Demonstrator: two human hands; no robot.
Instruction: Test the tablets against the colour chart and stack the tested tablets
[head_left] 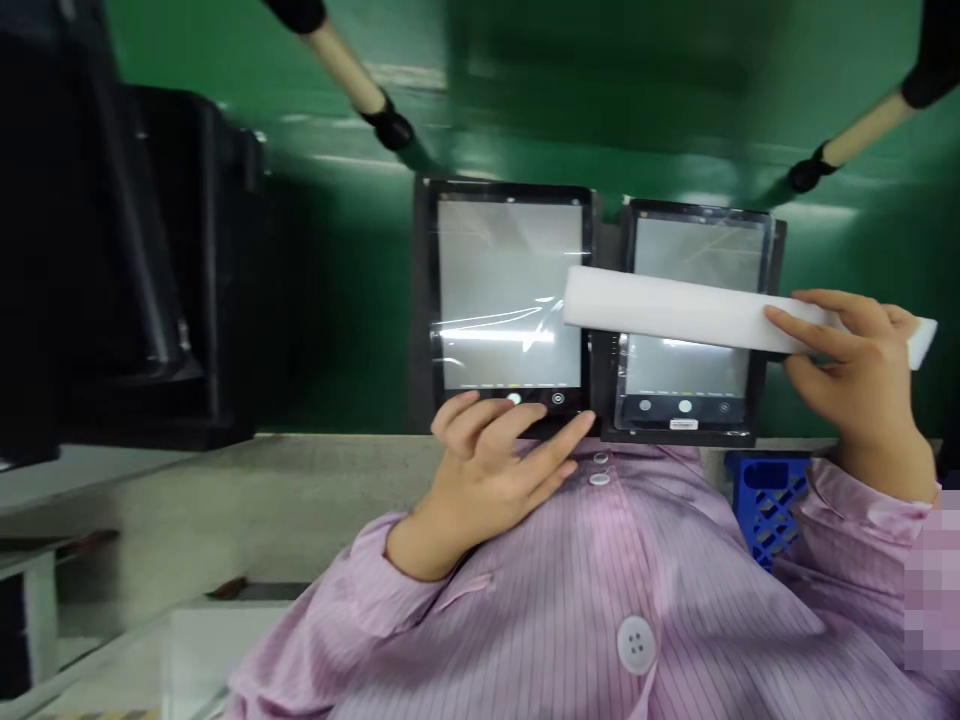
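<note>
Two black tablets lie side by side on a green surface, their screens lit pale grey. My left hand [499, 465] rests with fingers spread on the bottom edge of the left tablet [510, 300]. My right hand [855, 375] grips a long white foam bar [675, 312] near its right end. The bar lies across the screen of the right tablet [694, 320], and its left end reaches over the left tablet's right edge. Both sleeves are pink striped cloth.
A large black box-like unit [135, 270] stands at the left. Two tan rods with black tips [367, 90] [840, 150] slant down onto the green surface [345, 300] at the back. A blue plastic crate [769, 500] sits below the right tablet. A grey ledge [225, 500] runs along the front.
</note>
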